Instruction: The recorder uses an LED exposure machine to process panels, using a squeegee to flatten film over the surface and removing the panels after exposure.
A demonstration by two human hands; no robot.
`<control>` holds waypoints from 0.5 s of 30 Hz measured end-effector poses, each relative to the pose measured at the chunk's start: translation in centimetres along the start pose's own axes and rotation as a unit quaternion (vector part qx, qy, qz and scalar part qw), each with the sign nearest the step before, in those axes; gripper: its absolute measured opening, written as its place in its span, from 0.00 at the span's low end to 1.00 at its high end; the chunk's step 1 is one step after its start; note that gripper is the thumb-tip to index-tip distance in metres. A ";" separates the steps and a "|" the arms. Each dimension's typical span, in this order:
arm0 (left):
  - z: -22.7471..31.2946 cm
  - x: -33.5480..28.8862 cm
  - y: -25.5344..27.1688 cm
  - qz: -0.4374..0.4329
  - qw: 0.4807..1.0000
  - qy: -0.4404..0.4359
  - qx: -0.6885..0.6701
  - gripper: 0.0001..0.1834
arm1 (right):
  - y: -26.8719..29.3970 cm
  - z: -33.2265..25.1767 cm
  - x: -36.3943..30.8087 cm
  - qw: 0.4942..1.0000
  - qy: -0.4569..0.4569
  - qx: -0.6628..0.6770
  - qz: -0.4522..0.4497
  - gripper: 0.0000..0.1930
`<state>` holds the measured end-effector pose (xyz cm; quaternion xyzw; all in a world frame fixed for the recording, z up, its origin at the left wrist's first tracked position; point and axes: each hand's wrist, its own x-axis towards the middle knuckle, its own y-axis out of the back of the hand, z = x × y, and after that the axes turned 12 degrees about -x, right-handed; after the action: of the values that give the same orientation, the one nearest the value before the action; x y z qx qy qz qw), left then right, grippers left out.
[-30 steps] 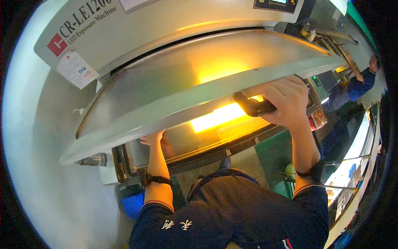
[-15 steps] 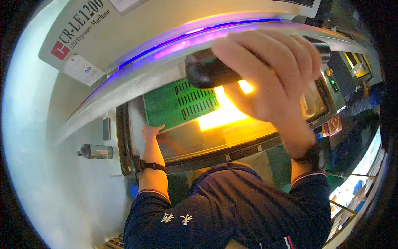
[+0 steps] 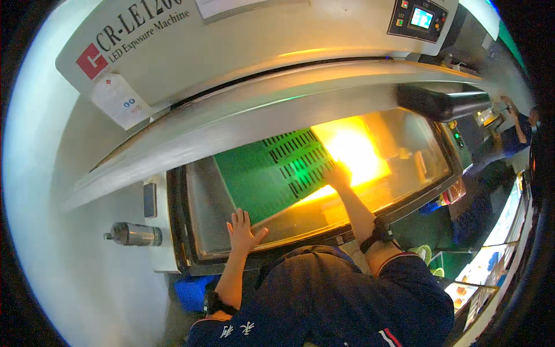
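Observation:
A green panel [image 3: 248, 179] with rows of dark slots lies tilted on the glass bed of an exposure machine [image 3: 202, 231]. My left hand [image 3: 244, 231] is open at the panel's near left corner, fingers spread and fingertips at its edge. My right hand [image 3: 337, 175] reaches to the panel's right edge, beside a bright yellow lit patch [image 3: 361, 147]. Glare hides how its fingers are set. Above the bed stands the raised lid [image 3: 231, 130], with a black handle [image 3: 442, 103] at its right end.
To the left stand a grey bottle [image 3: 136, 234] and a phone [image 3: 150, 199]. A control panel with a lit screen [image 3: 421, 18] sits at the upper right. Another person [image 3: 520, 130] is at the far right. A blue container [image 3: 196, 292] is below the bed's left corner.
My right hand has left the black handle and come down to the panel's right edge. My left hand's fingers have spread at the corner. The purple glow behind the lid is gone.

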<state>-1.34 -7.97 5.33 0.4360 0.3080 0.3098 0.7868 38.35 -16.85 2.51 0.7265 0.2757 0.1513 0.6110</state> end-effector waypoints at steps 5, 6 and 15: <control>-4.4 -0.8 0.8 -0.017 0.996 -0.081 -0.037 0.58 | -0.6 2.1 -0.9 0.990 -0.129 0.005 -0.058 0.36; -5.3 -0.8 0.9 -0.028 0.995 -0.076 -0.054 0.58 | -1.0 3.4 -1.7 0.991 -0.123 0.020 -0.052 0.38; -7.9 -2.0 5.0 -0.143 0.968 -0.201 -0.054 0.56 | 1.8 7.4 -26.4 0.871 -0.205 0.416 -0.160 0.27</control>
<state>-9.59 -3.42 6.73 0.3973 0.1851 0.1163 0.8913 21.65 -38.45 5.85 0.8743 0.2939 -0.2299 0.3105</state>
